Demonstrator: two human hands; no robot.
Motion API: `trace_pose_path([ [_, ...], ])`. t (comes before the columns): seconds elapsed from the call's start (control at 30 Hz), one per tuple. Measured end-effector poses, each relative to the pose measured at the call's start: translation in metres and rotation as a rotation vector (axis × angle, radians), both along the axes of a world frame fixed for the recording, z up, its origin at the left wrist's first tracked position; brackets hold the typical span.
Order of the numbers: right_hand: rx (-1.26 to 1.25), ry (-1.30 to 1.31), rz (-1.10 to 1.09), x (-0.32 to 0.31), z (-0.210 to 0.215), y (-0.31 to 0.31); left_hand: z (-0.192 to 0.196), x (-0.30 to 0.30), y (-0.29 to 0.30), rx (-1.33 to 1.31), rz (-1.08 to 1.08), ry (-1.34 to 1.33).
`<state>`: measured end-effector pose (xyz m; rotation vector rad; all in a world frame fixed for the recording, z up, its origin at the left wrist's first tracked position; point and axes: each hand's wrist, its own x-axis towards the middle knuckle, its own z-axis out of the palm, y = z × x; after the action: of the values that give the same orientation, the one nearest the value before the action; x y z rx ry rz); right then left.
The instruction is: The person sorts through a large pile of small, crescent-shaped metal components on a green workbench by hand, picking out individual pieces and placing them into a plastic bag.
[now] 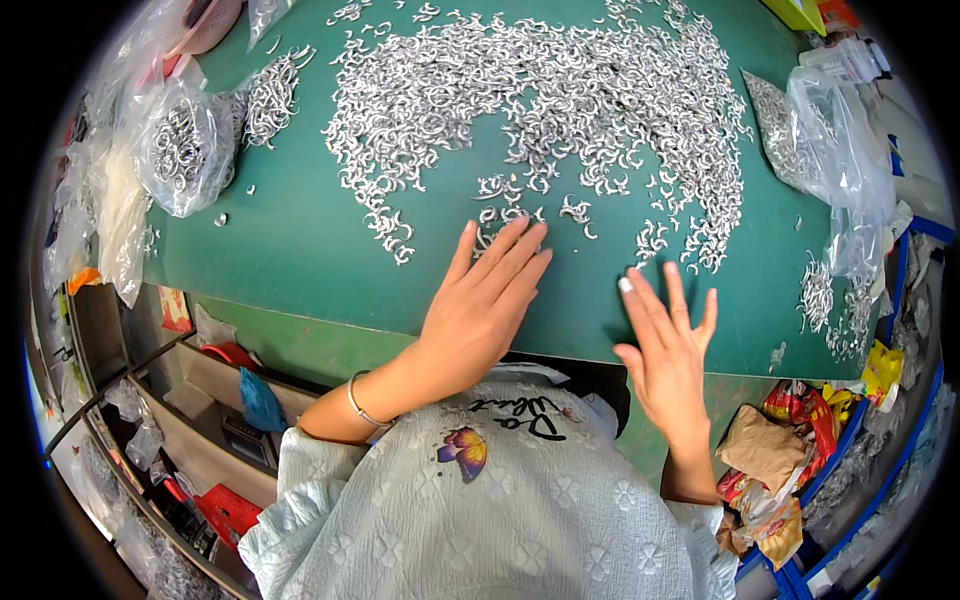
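A wide spread of small silver curved metal pieces (pixel 620 95) lies on the green tabletop (pixel 290 230). My left hand (pixel 480 310) is flat and open, its outstretched fingertips over a few of these pieces at the near side of the spread. The fingers partly cover what lies beneath them. To the right, my right hand (pixel 668 355) is open with its fingers apart, just short of a small cluster of pieces (pixel 652 240). Nothing is gripped in either hand. Another loose cluster (pixel 577 212) sits between the two hands, farther from me.
Clear bags of metal parts stand at the left (pixel 180 150) and right (pixel 790 130). A separate pile (pixel 272 95) lies beside the left bag, and another (pixel 817 295) near the right edge. Drawers (pixel 210 410) are below left; crumpled packaging (pixel 770 450) is below right.
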<state>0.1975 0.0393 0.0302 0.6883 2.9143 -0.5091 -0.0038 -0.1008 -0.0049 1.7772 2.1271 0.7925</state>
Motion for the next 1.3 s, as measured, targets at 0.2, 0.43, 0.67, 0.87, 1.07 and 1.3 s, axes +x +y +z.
trace_pose_path([
  [0.2,-0.011,0.18,-0.075,-0.001,-0.004,-0.003,0.007,0.018,0.05,-0.102,-0.053,0.207],
  [0.43,-0.04,0.331,-0.168,0.027,-0.018,0.003,0.002,0.016,0.028,-0.165,-0.088,0.195],
  [0.67,-0.027,0.178,-0.101,0.02,-0.013,0.006,0.003,0.04,0.054,-0.045,-0.206,0.146],
  [0.87,0.005,0.257,-0.184,0.006,-0.017,0.021,0.001,0.05,0.071,-0.054,-0.17,0.114],
  [1.07,-0.058,0.251,-0.169,0.022,-0.018,0.018,0.007,0.047,0.049,-0.192,-0.266,0.133],
  [1.3,-0.002,0.172,-0.151,0.005,-0.019,0.02,0.006,0.048,0.049,-0.131,-0.234,0.016],
])
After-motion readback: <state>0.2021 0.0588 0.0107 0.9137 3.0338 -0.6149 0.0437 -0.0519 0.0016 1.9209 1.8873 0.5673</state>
